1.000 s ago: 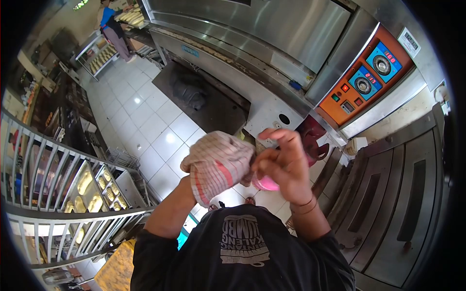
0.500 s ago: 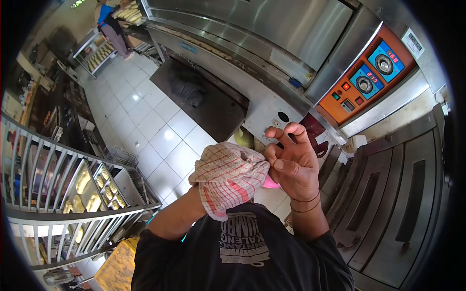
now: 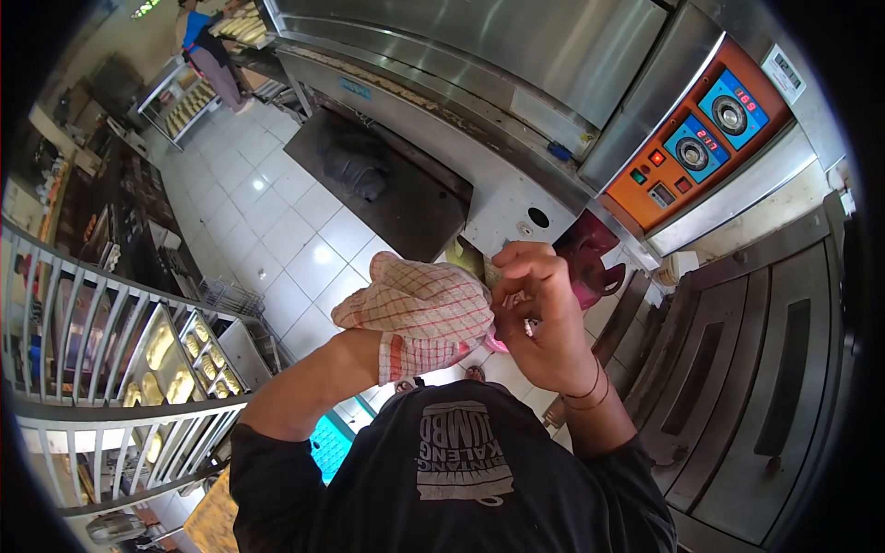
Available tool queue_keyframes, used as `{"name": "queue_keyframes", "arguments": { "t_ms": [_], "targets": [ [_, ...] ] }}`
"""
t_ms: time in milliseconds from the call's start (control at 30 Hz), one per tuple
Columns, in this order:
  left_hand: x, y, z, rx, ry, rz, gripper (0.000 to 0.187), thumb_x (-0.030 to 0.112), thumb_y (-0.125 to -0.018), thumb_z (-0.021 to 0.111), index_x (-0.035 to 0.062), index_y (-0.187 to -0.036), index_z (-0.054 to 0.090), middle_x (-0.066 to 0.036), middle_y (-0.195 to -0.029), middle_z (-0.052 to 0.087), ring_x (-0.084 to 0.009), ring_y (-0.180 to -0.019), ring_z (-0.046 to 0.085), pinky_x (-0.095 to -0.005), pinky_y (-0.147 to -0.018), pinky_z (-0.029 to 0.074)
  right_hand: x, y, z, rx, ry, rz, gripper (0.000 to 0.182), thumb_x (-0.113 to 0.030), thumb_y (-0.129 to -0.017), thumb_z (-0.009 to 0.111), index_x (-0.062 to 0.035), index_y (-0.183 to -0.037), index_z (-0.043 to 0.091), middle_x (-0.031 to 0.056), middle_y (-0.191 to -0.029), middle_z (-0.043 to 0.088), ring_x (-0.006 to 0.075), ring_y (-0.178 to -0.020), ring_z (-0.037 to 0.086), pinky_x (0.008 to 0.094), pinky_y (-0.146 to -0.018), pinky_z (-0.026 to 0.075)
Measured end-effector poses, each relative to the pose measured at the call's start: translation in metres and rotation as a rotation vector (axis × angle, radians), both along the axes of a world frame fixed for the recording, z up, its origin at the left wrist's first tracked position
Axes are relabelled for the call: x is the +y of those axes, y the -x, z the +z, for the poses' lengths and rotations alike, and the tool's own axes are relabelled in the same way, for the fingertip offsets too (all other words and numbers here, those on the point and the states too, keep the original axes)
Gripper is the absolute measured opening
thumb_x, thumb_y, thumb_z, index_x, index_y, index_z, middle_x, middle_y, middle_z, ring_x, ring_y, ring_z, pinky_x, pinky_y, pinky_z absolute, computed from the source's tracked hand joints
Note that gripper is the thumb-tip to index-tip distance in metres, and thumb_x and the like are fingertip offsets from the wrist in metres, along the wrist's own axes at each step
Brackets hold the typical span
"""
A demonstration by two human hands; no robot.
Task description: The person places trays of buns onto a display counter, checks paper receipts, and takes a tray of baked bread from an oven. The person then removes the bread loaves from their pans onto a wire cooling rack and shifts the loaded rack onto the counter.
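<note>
A red-and-white checked cloth covers my left hand like a mitt, with only the wrist and forearm bare. The fingers of my left hand are hidden inside it. At the cloth's right edge is my right hand, its fingers curled in close to the fabric. What sits between these fingers is hard to make out. A small piece of something pink shows below, between the cloth and my right hand.
Ahead stands a steel oven with an orange control panel. Slatted metal doors are at right, beside a dark red gas cylinder. A rack holds trays of dough at left. Farther off, a person stands by more trays.
The cloth-covered left hand has shifted left and turned flatter. My right hand has moved slightly left and down, its raised fingers now curled inward. The pink thing shows less.
</note>
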State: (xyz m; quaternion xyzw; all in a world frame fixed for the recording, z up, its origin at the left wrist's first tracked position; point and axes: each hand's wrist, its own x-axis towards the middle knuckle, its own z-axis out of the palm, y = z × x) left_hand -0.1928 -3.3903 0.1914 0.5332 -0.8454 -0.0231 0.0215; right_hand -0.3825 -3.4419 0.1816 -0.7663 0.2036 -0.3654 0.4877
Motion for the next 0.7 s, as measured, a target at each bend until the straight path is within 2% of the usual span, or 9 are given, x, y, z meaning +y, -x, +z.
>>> {"name": "queue_keyframes", "arguments": {
  "t_ms": [167,200,267,300,333,367,433,500,700],
  "targets": [
    [-0.007,0.003,0.017,0.183,0.135,-0.147,0.024,0.028,-0.082,0.062,0.0095,-0.067,0.061,-0.001,-0.069,0.063,-0.0210,-0.064,0.057,-0.0341,-0.059,0.042,0.007,-0.008,-0.003,0.118,0.348,-0.025,0.056,0.019,-0.073,0.054,-0.0061,-0.121,0.040,0.0135,-0.123,0.048,0.0188,-0.090,0.059,0.0290,-0.068,0.050],
    [-0.007,0.003,0.020,0.187,0.128,-0.155,0.024,0.028,-0.082,0.062,0.0095,-0.067,0.061,-0.001,-0.069,0.063,-0.0210,-0.064,0.057,-0.0341,-0.059,0.042,0.007,-0.007,-0.004,0.096,0.317,-0.043,0.056,0.020,-0.072,0.054,-0.0063,-0.120,0.039,0.0147,-0.122,0.048,0.0210,-0.089,0.058,0.0291,-0.071,0.049],
    [-0.011,0.001,0.027,0.787,-0.288,0.175,0.019,0.024,-0.080,0.065,0.0093,-0.069,0.064,0.000,-0.068,0.064,-0.0176,-0.064,0.057,-0.0316,-0.058,0.043,-0.003,-0.002,-0.003,0.081,0.303,-0.057,0.056,0.022,-0.072,0.053,-0.0064,-0.118,0.039,0.0159,-0.121,0.049,0.0232,-0.089,0.057,0.0292,-0.074,0.047],
    [-0.013,0.001,0.031,1.073,-0.509,0.342,0.017,0.023,-0.080,0.066,0.0091,-0.070,0.066,0.000,-0.068,0.065,-0.0159,-0.064,0.058,-0.0303,-0.058,0.044,-0.007,0.006,-0.004,-0.145,-0.055,-0.029,0.059,0.021,-0.072,0.053,-0.0070,-0.122,0.040,0.0168,-0.121,0.049,0.0230,-0.087,0.056,0.0280,-0.072,0.046],
    [-0.014,0.003,0.035,1.208,-0.628,0.417,0.015,0.022,-0.079,0.067,0.0090,-0.071,0.067,0.001,-0.068,0.065,-0.0151,-0.064,0.058,-0.0297,-0.058,0.044,-0.010,0.010,-0.004,-0.376,-0.412,-0.001,0.061,0.019,-0.072,0.054,-0.0075,-0.125,0.040,0.0177,-0.122,0.048,0.0228,-0.084,0.055,0.0268,-0.070,0.045],
    [-0.015,0.005,0.039,1.342,-0.736,0.506,0.014,0.021,-0.079,0.068,0.0090,-0.071,0.068,0.001,-0.067,0.065,-0.0142,-0.064,0.058,-0.0290,-0.057,0.044,-0.013,0.013,-0.005,-0.379,-0.408,-0.007,0.061,0.019,-0.072,0.054,-0.0075,-0.125,0.040,0.0177,-0.122,0.048,0.0228,-0.084,0.055,0.0268,-0.070,0.045],
    [-0.012,0.022,0.044,1.223,-0.598,0.645,0.009,0.017,-0.075,0.071,0.0089,-0.073,0.070,0.002,-0.068,0.067,-0.0112,-0.064,0.059,-0.0256,-0.060,0.045,-0.017,0.018,-0.006,-0.575,-0.568,0.195,0.065,0.020,-0.074,0.053,-0.0084,-0.130,0.039,0.0189,-0.123,0.047,0.0224,-0.084,0.053,0.0265,-0.065,0.046],
    [-0.010,0.032,0.035,1.168,-0.553,0.617,0.010,0.019,-0.076,0.069,0.0092,-0.077,0.070,0.001,-0.072,0.066,-0.0121,-0.066,0.059,-0.0263,-0.061,0.045,-0.018,0.020,-0.008,-0.765,-0.732,0.403,0.069,0.020,-0.075,0.053,-0.0093,-0.135,0.038,0.0201,-0.125,0.047,0.0221,-0.083,0.051,0.0261,-0.060,0.046],
    [0.000,0.038,0.010,1.043,-0.446,0.398,0.017,0.025,-0.080,0.063,0.0101,-0.087,0.068,0.000,-0.081,0.066,-0.0148,-0.072,0.059,-0.0283,-0.065,0.046,-0.014,0.018,-0.013,-0.866,-0.878,0.449,0.076,0.020,-0.074,0.054,-0.0120,-0.140,0.036,0.0213,-0.125,0.046,0.0203,-0.081,0.050,0.0237,-0.055,0.042]
  ]
}}
